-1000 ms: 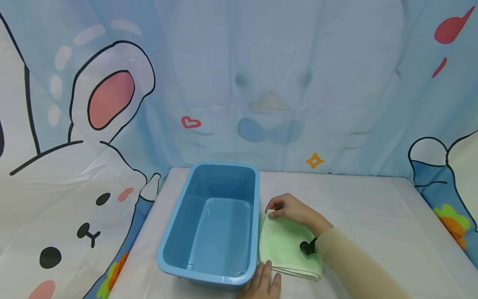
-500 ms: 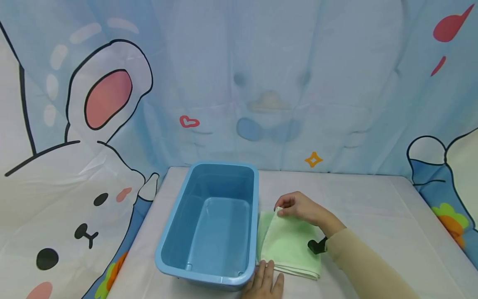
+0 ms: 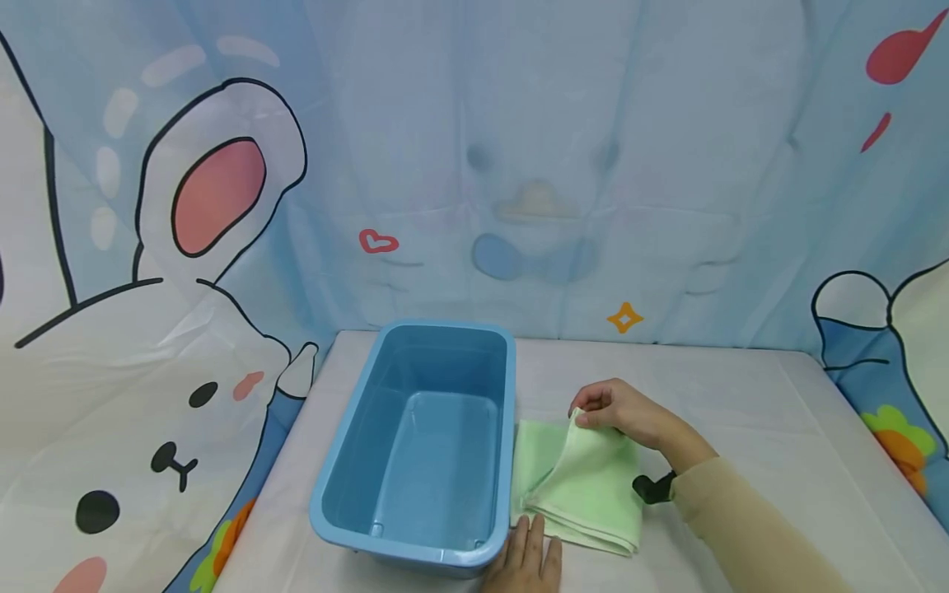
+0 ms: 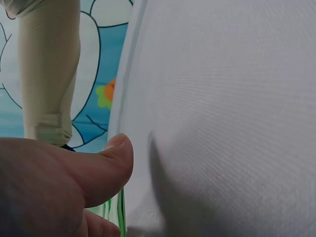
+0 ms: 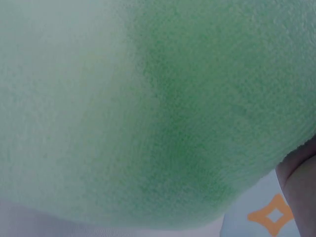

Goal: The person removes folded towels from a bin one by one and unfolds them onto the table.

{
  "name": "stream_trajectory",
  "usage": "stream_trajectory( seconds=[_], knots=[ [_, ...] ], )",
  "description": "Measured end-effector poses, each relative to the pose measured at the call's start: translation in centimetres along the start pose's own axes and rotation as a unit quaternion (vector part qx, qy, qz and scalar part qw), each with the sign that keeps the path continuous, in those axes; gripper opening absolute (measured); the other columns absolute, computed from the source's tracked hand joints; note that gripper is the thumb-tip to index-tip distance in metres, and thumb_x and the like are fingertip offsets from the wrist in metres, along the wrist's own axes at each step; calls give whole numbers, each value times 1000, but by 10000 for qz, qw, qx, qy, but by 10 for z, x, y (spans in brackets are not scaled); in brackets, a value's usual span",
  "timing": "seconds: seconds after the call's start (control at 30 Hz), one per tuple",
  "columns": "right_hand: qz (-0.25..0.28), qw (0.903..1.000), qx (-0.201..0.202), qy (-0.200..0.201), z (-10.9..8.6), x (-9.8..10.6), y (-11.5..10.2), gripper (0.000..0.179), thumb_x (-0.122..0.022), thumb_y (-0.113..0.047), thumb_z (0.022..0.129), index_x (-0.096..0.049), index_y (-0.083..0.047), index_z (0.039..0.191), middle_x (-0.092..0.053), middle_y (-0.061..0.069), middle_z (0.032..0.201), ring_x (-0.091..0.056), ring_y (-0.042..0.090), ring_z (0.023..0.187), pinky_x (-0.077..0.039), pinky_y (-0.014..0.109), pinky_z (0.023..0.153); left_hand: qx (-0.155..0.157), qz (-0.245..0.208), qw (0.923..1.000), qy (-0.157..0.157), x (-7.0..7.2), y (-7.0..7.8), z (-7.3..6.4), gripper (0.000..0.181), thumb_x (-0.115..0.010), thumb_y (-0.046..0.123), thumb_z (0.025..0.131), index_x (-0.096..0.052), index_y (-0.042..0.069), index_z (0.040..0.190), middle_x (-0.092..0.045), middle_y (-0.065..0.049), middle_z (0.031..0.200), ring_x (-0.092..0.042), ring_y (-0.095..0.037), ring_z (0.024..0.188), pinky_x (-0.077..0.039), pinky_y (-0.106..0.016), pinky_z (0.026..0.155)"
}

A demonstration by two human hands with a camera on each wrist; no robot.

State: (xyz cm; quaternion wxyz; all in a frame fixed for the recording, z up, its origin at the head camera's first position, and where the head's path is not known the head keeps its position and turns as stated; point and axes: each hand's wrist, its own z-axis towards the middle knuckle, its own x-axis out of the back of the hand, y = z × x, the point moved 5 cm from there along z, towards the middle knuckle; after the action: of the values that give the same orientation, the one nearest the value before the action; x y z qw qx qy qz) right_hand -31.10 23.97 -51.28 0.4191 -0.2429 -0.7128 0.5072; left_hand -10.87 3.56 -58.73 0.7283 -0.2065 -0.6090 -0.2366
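Observation:
A light green folded towel [image 3: 593, 486] lies on the white tabletop, close along the right side of a blue plastic basin [image 3: 319, 502]. My right hand [image 3: 626, 416] pinches the far left corner of the towel's top layer between thumb and fingers, lifted and drawn rightward so a strip of the lower layer shows. In the right wrist view the raised towel [image 5: 187, 113] fills most of the picture. At the towel's near left corner, my left hand [image 3: 525, 562] rests with fingers extended, fingertips at its edge. The left wrist view shows that hand's thumb [image 4: 106, 168] above the tabletop.
White cloth covers the tabletop [image 3: 741, 461]. A blue printed curtain [image 3: 667, 165] hangs behind it, with a cartoon rabbit on the left side. The basin holds nothing visible. A black strap piece [image 3: 652, 489] hangs at my right wrist.
My right hand has moved to the right, pulling the pinched towel corner with it. More of the lower layer shows at the left. My left hand has stayed nearly in place.

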Motion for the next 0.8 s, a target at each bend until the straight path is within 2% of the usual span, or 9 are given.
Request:
stream_trajectory(
  seconds=[0.1, 0.23, 0.27, 0.33, 0.43, 0.53, 0.6, 0.67, 0.8],
  knots=[
    [161, 9998, -44, -68, -5, 4, 3, 22, -76, -20, 93, -70, -1, 103, -71, -6, 82, -60, 6, 68, -53, 28, 62, -12, 292, 9985, 457, -5, 1, 1, 69, -22, 65, 106, -62, 18, 138, -59, -10, 148, -59, -24, 135, -54, -34, 100],
    [445, 9988, -101, -199, -13, 9, 5, 27, -75, -18, 93, -68, 5, 106, -72, -4, 84, -65, 8, 71, -56, 30, 64, -67, 711, 9907, 1161, -7, 3, 2, 56, -36, 56, 107, -65, 17, 135, -66, -6, 140, -64, -20, 128, -55, -32, 98],
    [490, 9985, -119, -219, -15, 10, 6, 28, -74, -18, 94, -67, 6, 107, -73, -4, 85, -66, 9, 72, -56, 30, 64, -69, 722, 9902, 1190, -7, 3, 3, 55, -38, 54, 107, -65, 16, 135, -66, -5, 139, -64, -19, 128, -55, -32, 98],
    [542, 9981, -151, -247, -18, 14, 9, 29, -73, -17, 94, -66, 8, 108, -73, -3, 86, -67, 10, 73, -57, 31, 64, -83, 599, 9927, 1046, -5, 2, 4, 56, -39, 54, 107, -64, 13, 137, -66, -5, 140, -64, -19, 128, -55, -31, 99],
    [582, 9978, -207, -253, -24, 19, 13, 29, -71, -15, 96, -65, 9, 109, -74, -3, 87, -68, 10, 75, -58, 31, 65, -77, 225, 9989, 412, -2, 0, 6, 65, -34, 59, 106, -59, 11, 141, -61, -5, 146, -60, -20, 134, -54, -32, 102],
    [573, 9978, -235, -227, -30, 23, 17, 28, -70, -14, 96, -65, 9, 110, -74, -4, 88, -68, 9, 76, -58, 30, 66, -6, -101, 9998, -175, 0, -3, 8, 73, -33, 64, 104, -55, 9, 146, -57, -6, 151, -57, -21, 138, -52, -34, 106],
    [493, 9983, -240, -190, -34, 27, 20, 27, -71, -15, 96, -65, 8, 109, -74, -5, 86, -64, 7, 71, -53, 27, 60, 21, -164, 9993, -346, 1, -3, 9, 74, -34, 65, 104, -54, 9, 147, -56, -6, 152, -56, -21, 140, -51, -35, 107],
    [442, 9986, -243, -158, -37, 30, 22, 24, -71, -15, 96, -67, 5, 108, -73, -6, 85, -61, 5, 67, -48, 25, 56, 35, -121, 9993, -362, 1, -2, 10, 69, -38, 61, 104, -55, 9, 147, -57, -6, 151, -56, -21, 139, -51, -36, 107],
    [564, 9978, -252, -233, -45, 36, 27, 14, -68, -13, 97, -69, -1, 105, -73, -8, 85, -59, 3, 67, -47, 21, 56, 56, -94, 9987, -496, 1, -1, 13, 63, -44, 54, 104, -55, 9, 147, -57, -5, 151, -56, -21, 140, -50, -36, 108]
  ],
)
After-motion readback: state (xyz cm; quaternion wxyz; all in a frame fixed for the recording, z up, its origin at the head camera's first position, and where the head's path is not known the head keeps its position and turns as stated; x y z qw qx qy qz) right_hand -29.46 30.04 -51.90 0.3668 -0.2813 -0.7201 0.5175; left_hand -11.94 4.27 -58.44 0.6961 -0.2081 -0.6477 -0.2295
